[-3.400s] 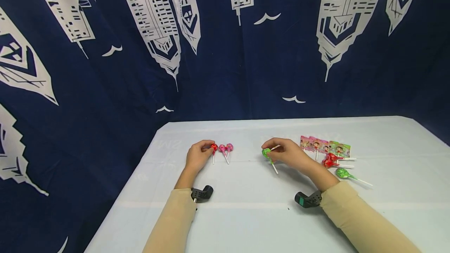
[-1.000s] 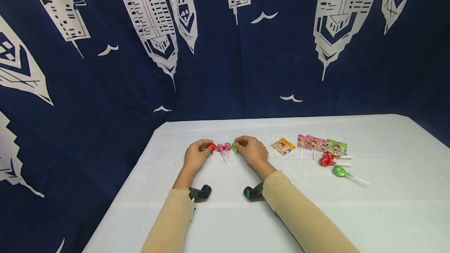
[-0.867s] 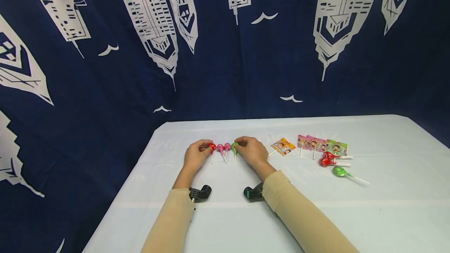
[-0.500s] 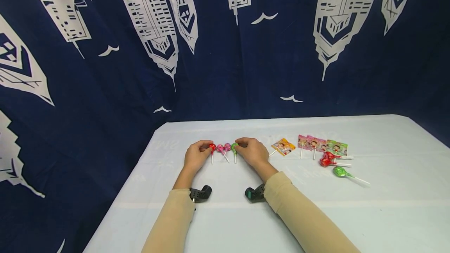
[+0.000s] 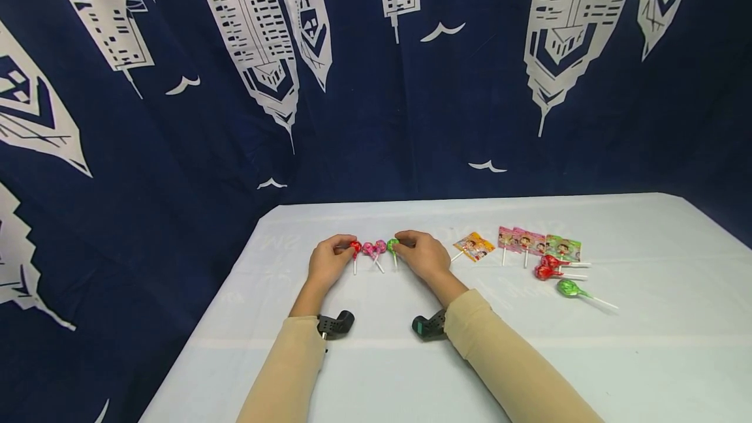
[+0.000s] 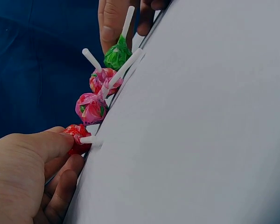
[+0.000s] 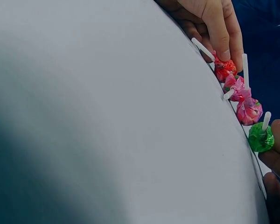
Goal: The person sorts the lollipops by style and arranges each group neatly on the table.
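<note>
My left hand [image 5: 328, 261] pinches a red lollipop [image 6: 80, 148] by its wrapped head between thumb and fingers. My right hand [image 5: 425, 256] holds a green lollipop [image 5: 392, 245] the same way, its white stick pointing toward me. Between them lie two pink lollipops, a left one [image 5: 368, 249] and a right one [image 5: 381, 246], heads side by side and sticks crossing. All these heads form a short row near the back of the white table [image 5: 376, 371]. In the right wrist view the green head [image 7: 261, 137] sits close beside the nearer pink one [image 7: 248, 113].
Right of my right hand lies an orange flat-packet lollipop [image 5: 474, 247]. Farther right are pink flat packets [image 5: 523, 240], a green packet [image 5: 563, 247], two red lollipops [image 5: 546, 270] and another green lollipop [image 5: 568, 288]. A dark blue printed cloth [image 5: 376, 116] hangs behind the table.
My right hand has brought the green lollipop leftward to the pink pair, uncovering the orange packet. The pink sticks have shifted and now cross. My left hand has stayed at the red lollipop.
</note>
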Available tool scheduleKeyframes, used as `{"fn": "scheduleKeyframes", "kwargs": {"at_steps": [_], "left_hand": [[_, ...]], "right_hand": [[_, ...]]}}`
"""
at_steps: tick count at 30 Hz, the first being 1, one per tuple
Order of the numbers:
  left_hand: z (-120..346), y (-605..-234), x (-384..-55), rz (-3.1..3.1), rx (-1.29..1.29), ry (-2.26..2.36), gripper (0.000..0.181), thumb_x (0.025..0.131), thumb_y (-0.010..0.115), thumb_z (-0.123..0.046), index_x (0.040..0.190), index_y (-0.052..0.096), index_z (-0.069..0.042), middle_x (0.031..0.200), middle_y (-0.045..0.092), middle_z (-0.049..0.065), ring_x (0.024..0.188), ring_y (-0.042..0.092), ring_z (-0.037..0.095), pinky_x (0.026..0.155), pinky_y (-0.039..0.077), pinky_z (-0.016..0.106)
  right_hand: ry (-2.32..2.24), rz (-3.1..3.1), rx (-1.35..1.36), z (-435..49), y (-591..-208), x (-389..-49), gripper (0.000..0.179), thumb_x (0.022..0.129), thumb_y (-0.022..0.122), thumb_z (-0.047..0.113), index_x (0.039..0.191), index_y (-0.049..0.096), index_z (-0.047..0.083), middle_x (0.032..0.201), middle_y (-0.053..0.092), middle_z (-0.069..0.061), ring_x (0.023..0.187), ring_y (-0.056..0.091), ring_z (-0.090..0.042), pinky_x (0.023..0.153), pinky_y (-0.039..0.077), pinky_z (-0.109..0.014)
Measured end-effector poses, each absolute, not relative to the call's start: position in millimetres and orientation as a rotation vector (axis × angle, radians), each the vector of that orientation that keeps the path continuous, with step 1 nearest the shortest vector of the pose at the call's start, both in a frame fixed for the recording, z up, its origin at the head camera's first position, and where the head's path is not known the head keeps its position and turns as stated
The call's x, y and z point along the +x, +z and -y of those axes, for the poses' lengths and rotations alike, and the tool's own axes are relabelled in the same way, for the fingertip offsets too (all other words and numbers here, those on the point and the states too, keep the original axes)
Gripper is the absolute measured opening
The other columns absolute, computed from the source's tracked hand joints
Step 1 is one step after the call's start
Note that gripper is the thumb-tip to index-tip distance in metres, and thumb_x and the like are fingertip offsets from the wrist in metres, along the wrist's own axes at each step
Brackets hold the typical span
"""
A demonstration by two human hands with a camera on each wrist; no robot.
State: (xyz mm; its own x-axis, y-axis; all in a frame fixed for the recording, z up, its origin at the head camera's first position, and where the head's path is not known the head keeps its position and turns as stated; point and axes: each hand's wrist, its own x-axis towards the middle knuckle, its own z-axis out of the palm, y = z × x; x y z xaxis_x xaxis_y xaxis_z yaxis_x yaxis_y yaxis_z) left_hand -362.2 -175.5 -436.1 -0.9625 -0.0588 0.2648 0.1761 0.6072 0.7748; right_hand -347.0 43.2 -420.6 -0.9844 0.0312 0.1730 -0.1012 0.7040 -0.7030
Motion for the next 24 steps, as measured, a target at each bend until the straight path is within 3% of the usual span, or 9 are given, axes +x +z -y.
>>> {"fn": "scheduleKeyframes", "kwargs": {"at_steps": [17,24], "left_hand": [[175.0,-436.6,-361.6,2.581,-0.083,-1.271,0.022,0.091,0.072,-0.017,0.113,0.076,-0.019,0.115,0.075,0.002,0.089,0.065,0.016,0.078,0.048,0.029],[174.9,-436.6,-361.7,2.575,-0.085,-1.272,0.022,0.091,0.072,-0.017,0.112,0.076,-0.020,0.115,0.075,0.002,0.091,0.066,0.016,0.079,0.048,0.030]], "right_hand": [[1.367,2.726,0.243,-52.2,-417.4,-329.8,0.045,0.095,0.065,0.028,0.138,0.060,0.018,0.133,0.066,-0.010,0.119,0.063,-0.030,0.100,0.047,-0.049],[1.482,2.673,0.332,-57.6,-413.7,-322.4,0.048,0.095,0.064,0.023,0.142,0.056,0.015,0.139,0.062,-0.010,0.120,0.062,-0.030,0.098,0.049,-0.048]]}}
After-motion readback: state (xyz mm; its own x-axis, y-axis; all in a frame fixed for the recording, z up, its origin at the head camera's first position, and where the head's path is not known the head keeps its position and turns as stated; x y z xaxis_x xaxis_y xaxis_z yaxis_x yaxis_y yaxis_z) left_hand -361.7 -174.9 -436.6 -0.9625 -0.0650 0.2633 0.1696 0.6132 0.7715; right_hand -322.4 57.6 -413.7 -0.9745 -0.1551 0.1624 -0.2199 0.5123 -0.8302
